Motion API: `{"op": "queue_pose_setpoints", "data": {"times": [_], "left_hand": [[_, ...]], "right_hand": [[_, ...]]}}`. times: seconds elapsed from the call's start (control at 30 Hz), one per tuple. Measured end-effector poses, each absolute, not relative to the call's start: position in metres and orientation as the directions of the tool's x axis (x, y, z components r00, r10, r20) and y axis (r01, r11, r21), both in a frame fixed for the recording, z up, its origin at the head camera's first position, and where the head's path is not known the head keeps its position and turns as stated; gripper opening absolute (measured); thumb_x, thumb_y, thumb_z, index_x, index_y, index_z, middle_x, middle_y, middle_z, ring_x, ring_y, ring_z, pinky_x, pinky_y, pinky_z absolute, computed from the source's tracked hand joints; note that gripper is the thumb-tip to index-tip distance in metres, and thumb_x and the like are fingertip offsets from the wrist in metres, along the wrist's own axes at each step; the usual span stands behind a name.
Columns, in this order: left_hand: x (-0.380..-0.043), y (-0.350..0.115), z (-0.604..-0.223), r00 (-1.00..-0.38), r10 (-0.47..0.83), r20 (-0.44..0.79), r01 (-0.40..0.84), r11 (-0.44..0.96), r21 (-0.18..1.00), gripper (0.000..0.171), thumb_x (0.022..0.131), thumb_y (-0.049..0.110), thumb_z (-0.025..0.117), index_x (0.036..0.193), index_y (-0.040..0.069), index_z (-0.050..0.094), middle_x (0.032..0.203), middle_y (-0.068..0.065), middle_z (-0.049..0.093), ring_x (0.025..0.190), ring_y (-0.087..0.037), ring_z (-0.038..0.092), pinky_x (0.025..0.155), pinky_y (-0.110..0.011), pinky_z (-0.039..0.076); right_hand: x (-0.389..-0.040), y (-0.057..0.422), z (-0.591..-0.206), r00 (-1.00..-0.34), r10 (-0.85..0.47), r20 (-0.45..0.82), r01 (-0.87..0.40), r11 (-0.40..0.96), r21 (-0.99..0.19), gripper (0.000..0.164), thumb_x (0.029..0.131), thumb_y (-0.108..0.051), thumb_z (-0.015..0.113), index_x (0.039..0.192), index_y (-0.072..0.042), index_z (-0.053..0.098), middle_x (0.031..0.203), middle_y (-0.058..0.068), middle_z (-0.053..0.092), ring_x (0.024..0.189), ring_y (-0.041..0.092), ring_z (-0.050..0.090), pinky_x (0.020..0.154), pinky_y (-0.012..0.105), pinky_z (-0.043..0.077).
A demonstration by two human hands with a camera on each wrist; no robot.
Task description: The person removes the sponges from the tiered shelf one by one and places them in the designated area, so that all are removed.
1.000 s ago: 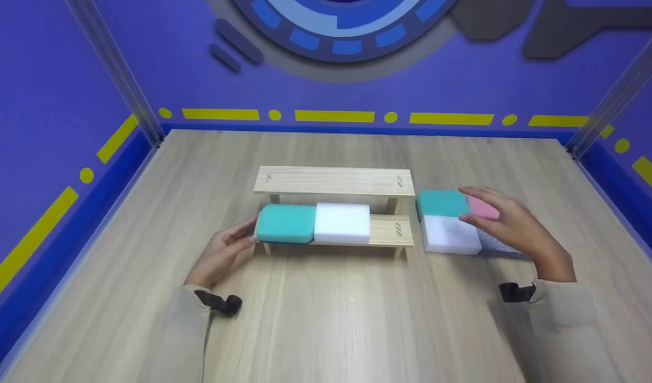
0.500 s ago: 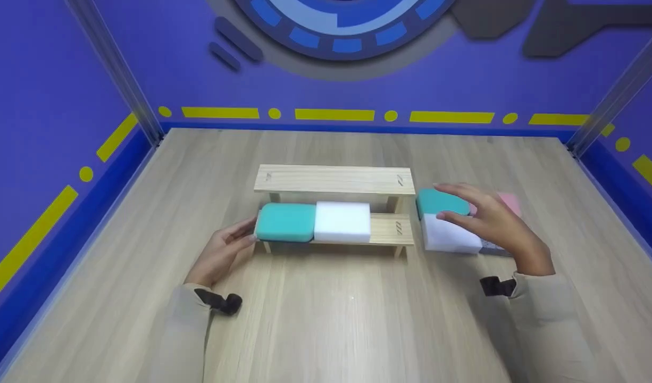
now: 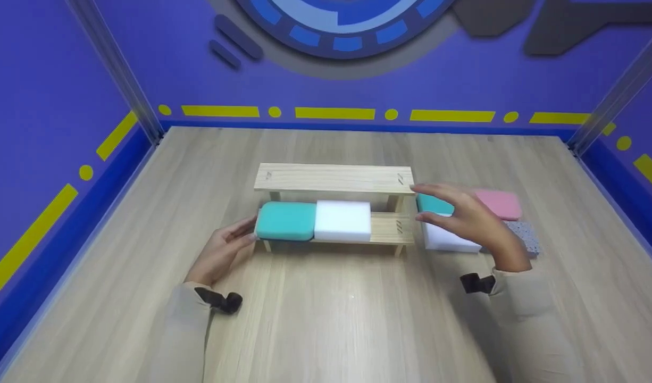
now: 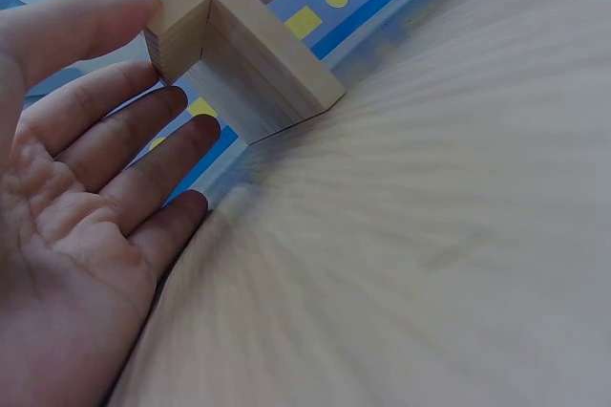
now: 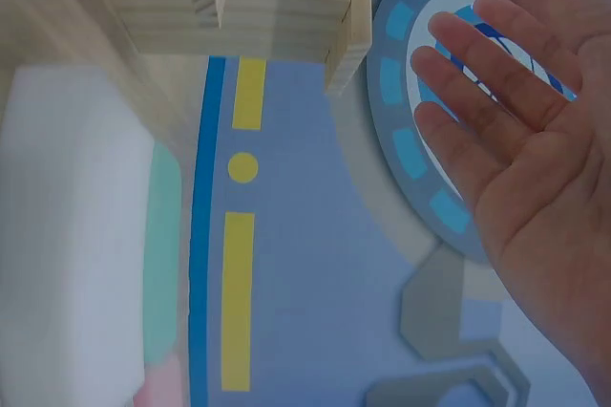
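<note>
A two-tier wooden stand has a bare upper board [image 3: 331, 178] and a lower board [image 3: 384, 234]. On the lower board a teal sponge [image 3: 286, 221] lies beside a white sponge [image 3: 343, 220]. My left hand [image 3: 219, 252] touches the lower board's left end with thumb and index finger; its other fingers extend, as the left wrist view shows. Holding nothing, my right hand [image 3: 467, 215] hovers by the stand's right end with fingers and thumb apart. Beneath it are a partly hidden teal sponge [image 3: 431, 204] and white sponge [image 3: 447, 238].
Right of those lie a pink sponge [image 3: 500, 204] and a speckled grey block [image 3: 524, 236], partly behind the right hand. Blue walls [image 3: 347, 96] enclose the wooden table [image 3: 315, 314] at the back and sides.
My right hand has moved left from above the pink sponge to the stand's right end, uncovering the pink sponge and the grey block. The left hand and the stand have stayed put.
</note>
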State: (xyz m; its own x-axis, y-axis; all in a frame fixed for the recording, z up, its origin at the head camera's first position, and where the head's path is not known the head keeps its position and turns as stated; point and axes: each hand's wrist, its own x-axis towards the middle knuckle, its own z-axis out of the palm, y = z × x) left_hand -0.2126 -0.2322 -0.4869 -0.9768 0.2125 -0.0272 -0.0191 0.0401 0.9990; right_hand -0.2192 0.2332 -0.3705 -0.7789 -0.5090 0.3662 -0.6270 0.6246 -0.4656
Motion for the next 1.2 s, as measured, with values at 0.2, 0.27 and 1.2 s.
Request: {"op": "queue_pose_setpoints", "data": {"times": [0.2, 0.27, 1.2], "left_hand": [[-0.213, -0.231, -0.485, -0.974, 0.222, -0.033, -0.022, 0.055, 0.998, 0.060, 0.093, 0.016, 0.063, 0.145, -0.002, 0.037, 0.153, -0.015, 0.037, 0.141, -0.025, 0.035, 0.106, -0.017, 0.040], [-0.213, -0.231, -0.485, -0.974, 0.222, -0.035, -0.023, 0.057, 0.998, 0.060, 0.093, 0.018, 0.063, 0.145, -0.002, 0.038, 0.153, -0.014, 0.037, 0.141, -0.024, 0.035, 0.106, -0.017, 0.039], [-0.212, -0.230, -0.486, -0.978, 0.209, -0.018, -0.013, 0.023, 1.000, 0.059, 0.092, 0.015, 0.064, 0.143, -0.001, 0.040, 0.151, -0.014, 0.040, 0.139, -0.024, 0.037, 0.106, -0.018, 0.041]], "right_hand": [[-0.220, 0.221, -0.369, -0.774, -0.532, 0.345, -0.630, 0.590, -0.505, 0.049, 0.082, -0.014, 0.076, 0.128, -0.006, 0.061, 0.130, 0.010, 0.063, 0.123, 0.031, 0.056, 0.102, 0.049, 0.046], [-0.220, 0.217, -0.368, -0.771, -0.541, 0.336, -0.632, 0.581, -0.513, 0.049, 0.082, -0.014, 0.076, 0.129, -0.006, 0.061, 0.130, 0.010, 0.062, 0.124, 0.031, 0.055, 0.103, 0.048, 0.046], [-0.227, 0.172, -0.376, -0.700, -0.673, 0.240, -0.682, 0.531, -0.503, 0.048, 0.087, -0.023, 0.071, 0.129, -0.003, 0.059, 0.134, 0.012, 0.059, 0.127, 0.030, 0.053, 0.108, 0.045, 0.043]]}}
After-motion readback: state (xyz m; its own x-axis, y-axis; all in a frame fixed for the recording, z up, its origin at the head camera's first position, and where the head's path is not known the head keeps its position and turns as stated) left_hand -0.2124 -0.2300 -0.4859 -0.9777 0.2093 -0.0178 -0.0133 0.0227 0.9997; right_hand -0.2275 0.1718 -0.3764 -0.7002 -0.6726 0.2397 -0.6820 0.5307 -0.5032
